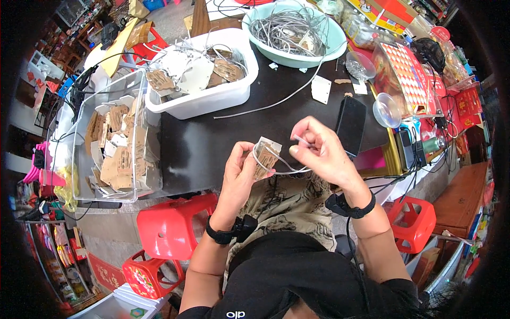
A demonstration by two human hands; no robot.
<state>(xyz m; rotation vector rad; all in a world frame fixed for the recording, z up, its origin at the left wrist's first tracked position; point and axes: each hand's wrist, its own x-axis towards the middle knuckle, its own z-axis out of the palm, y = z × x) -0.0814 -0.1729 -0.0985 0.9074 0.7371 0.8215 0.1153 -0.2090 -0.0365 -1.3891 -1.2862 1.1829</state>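
Observation:
Between the fingers and thumb of my left hand is a small printed cardboard tag, brown with a pale edge. A grey cord loops round the tag and runs across to my right hand. My right fingers are closed in a pinch on the cord, near a short light piece of it. Both hands are held over the near edge of the dark table, a little apart. Black bands circle both wrists.
A white tub holds tags and cords; left of it, a clear bin holds brown tags. A green basin of grey cords stands behind. A phone, clear bowl and white card lie rightward. Red stools stand below.

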